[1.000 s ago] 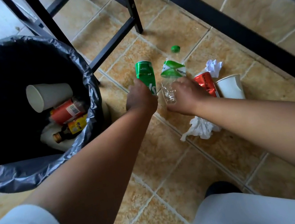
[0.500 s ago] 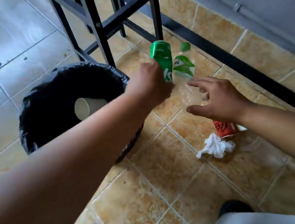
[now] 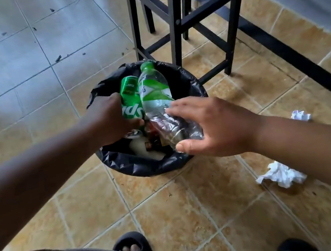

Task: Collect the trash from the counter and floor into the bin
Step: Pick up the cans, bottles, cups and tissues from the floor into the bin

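The bin, lined with a black bag, stands on the tan floor tiles with bottles and other trash inside. My left hand grips a green soda can over the bin's opening. My right hand holds a crushed clear plastic bottle with a green label and cap. The grip is loose, between thumb and straightened fingers, and the bottle hangs above the bin beside the can. A crumpled white tissue lies on the floor at the right, and a smaller paper ball lies beyond my right forearm.
A black stool frame stands just behind the bin. A black floor rail runs diagonally along the grey wall at the right. My sandalled foot is near the bottom edge. Grey tiles spread to the left.
Both hands have lifted the can and the bottle off the floor and swung left until they are over the bin. The red can and the paper cup are now out of view.
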Available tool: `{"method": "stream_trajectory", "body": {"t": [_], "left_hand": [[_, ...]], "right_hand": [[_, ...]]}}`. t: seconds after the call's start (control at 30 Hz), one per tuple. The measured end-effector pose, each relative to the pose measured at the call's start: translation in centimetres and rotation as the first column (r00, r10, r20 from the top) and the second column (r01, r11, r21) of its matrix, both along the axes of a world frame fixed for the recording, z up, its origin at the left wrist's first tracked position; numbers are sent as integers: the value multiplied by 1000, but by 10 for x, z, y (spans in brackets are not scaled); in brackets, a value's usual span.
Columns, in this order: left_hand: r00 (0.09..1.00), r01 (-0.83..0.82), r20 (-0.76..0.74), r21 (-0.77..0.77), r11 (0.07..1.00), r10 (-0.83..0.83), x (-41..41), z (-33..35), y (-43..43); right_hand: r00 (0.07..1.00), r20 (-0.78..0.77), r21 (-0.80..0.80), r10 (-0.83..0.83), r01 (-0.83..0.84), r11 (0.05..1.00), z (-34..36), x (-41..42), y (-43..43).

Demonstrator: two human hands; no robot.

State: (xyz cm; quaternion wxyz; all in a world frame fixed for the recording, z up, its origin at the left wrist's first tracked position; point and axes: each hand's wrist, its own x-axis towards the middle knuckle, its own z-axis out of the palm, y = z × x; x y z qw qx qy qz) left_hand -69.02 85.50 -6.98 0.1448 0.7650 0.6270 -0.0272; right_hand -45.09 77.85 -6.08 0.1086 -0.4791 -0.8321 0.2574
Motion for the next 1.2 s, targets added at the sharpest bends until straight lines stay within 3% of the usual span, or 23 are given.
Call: {"method": "stream_trajectory", "body": {"t": [0.2, 0.3, 0.4, 0.6, 0.7, 0.8, 0.93, 1.03, 1.2], "left_hand": [[1000, 6, -7, 47, 999, -6, -13, -35, 4], [999, 50, 1, 63, 997, -50, -12, -42, 4], [999, 36, 3, 17, 999, -36, -12, -50, 0], [998, 54, -25, 3, 999, -54, -10, -49, -4], [996, 53, -67, 4, 999, -52, 4, -37, -3], [993, 120, -3, 61, 991, -120, 33, -19, 0], [965, 200, 149, 121, 972, -217, 91, 8, 3], [930, 308, 162, 149, 940, -330, 143, 13, -2], [886, 393, 215, 122, 911, -411, 233, -11, -30]], "right_hand": [[956, 294, -26, -24, 34, 999, -21, -28, 25], [908, 418, 4, 23, -27, 1000, -32, -35, 26], [880, 474, 32, 43, -66, 997, -40, -36, 24], [951, 308, 147, -29, -18, 989, -34, -11, 21], [981, 159, 201, -107, 74, 977, -27, 13, 20], [974, 38, 268, -222, 204, 942, -20, 47, 17], [911, -10, 267, -412, 400, 877, -18, 113, 7], [822, 32, 255, -568, 543, 800, -32, 167, -13], [668, 105, 101, -737, 730, 676, -90, 241, -75]]}}
